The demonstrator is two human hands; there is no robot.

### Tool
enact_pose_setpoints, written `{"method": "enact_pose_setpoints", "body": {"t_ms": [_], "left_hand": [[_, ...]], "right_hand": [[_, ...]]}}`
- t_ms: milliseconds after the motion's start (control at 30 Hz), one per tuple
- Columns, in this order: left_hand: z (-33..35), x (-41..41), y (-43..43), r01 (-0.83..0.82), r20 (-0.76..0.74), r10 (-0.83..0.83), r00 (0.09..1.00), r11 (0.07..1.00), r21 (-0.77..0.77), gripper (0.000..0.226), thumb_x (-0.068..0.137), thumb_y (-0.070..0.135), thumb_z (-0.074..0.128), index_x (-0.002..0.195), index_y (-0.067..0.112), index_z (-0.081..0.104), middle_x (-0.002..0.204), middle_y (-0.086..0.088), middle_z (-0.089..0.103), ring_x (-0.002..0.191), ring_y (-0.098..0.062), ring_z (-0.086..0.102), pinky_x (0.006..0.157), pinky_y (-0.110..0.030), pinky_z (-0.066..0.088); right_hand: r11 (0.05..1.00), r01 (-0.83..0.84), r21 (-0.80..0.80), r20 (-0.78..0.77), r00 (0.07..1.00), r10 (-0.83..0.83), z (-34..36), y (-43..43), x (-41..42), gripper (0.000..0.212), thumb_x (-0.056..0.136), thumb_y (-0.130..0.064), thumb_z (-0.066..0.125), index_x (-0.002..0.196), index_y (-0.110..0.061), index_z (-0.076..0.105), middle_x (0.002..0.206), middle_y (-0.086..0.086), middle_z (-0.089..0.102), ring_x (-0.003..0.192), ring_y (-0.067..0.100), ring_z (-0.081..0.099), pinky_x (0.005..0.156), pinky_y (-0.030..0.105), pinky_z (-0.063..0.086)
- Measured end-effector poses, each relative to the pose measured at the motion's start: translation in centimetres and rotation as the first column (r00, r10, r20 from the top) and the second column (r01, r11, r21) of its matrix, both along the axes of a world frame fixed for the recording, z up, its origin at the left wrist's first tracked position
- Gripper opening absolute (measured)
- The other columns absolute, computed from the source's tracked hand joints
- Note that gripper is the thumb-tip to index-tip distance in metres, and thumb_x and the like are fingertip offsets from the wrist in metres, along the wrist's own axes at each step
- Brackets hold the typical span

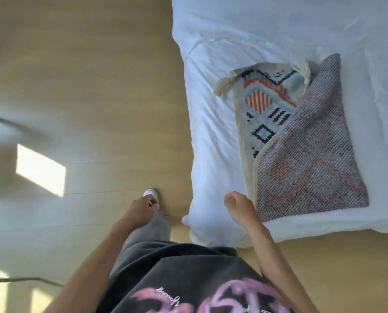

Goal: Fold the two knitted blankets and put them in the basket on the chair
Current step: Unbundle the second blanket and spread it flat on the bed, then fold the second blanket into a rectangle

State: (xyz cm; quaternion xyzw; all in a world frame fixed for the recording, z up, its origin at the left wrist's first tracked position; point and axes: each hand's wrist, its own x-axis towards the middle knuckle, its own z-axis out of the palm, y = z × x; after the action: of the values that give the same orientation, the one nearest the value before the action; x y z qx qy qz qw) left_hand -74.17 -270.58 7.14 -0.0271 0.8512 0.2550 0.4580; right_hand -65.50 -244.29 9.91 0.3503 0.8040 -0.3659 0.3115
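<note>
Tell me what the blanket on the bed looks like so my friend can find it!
Find the big bed with plain white bedding beside the pale wooden floor. Near its closest corner lies a flat knitted blanket, greyish flap folded over an orange, blue and navy zigzag side. Its pattern and cream tassels stand out from that white bedding.

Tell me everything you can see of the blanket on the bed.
The blanket is knitted and lies folded, flat on the white bed near its corner. The top layer shows a grey-mauve reverse with faint reddish shapes. It is turned back diagonally, baring a pale face patterned in orange, navy and light blue, with a cream edge. Two cream tassels splay at the far end. Only the bed plainly touches it; the right hand hangs loosely curled by its near corner, holding nothing.
</note>
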Motion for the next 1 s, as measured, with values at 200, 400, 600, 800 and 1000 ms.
{"method": "enact_pose_setpoints", "body": {"t_ms": [200,400,600,800,1000], "left_hand": [[1.6,-8.9,-5.7,0.015,-0.042,-0.017,0.999,0.999,-0.033,0.013,0.091,0.013,0.046,0.09,0.012,0.059,0.086,-0.006,0.064,0.087,-0.027,0.061,0.074,-0.032,0.046],[2.6,-15.3,-3.5,0.116,-0.043,-0.116,0.992,0.993,0.011,0.014,0.091,0.016,0.046,0.093,0.014,0.06,0.089,-0.005,0.065,0.088,-0.025,0.062,0.076,-0.032,0.047],[3.3,-21.0,1.7,0.288,-0.047,-0.287,0.957,0.957,0.023,0.015,0.091,0.016,0.045,0.093,0.014,0.059,0.09,-0.005,0.065,0.088,-0.024,0.063,0.074,-0.031,0.046],[2.7,-28.2,8.7,0.44,-0.043,-0.441,0.896,0.898,-0.022,0.017,0.093,0.015,0.045,0.1,0.011,0.06,0.099,-0.006,0.065,0.088,-0.023,0.063,0.073,-0.029,0.046],[2.6,-36.3,17.5,0.497,-0.03,-0.501,0.865,0.864,-0.081,0.016,0.091,0.011,0.045,0.096,0.012,0.06,0.093,-0.007,0.066,0.082,-0.024,0.066,0.07,-0.031,0.05]], "right_hand": [[0.997,0.076,-0.003,0.009,0.997,-0.076,1.9,-4.9,-5.5,0.026,0.092,-0.026,0.042,0.111,-0.019,0.058,0.106,-0.003,0.057,0.094,0.015,0.05,0.074,0.026,0.036],[0.989,0.149,0.025,-0.057,0.987,-0.147,2.6,-5.8,-9.8,0.025,0.094,-0.026,0.04,0.107,-0.013,0.057,0.103,0.0,0.057,0.093,0.017,0.05,0.076,0.028,0.038],[0.941,0.335,-0.042,-0.08,0.938,-0.337,1.4,-3.4,-12.3,0.015,0.093,-0.023,0.041,0.093,-0.021,0.055,0.094,-0.004,0.056,0.09,0.02,0.049,0.069,0.029,0.036],[0.861,0.487,-0.148,-0.072,0.863,-0.5,-0.9,1.8,-17.4,0.031,0.094,-0.024,0.04,0.12,-0.016,0.055,0.116,0.0,0.058,0.099,0.017,0.052,0.078,0.026,0.037],[0.772,0.605,-0.194,-0.094,0.772,-0.629,-0.9,8.5,-22.0,0.028,0.095,-0.027,0.041,0.116,-0.016,0.057,0.112,0.002,0.058,0.097,0.02,0.055,0.077,0.03,0.043]]}}
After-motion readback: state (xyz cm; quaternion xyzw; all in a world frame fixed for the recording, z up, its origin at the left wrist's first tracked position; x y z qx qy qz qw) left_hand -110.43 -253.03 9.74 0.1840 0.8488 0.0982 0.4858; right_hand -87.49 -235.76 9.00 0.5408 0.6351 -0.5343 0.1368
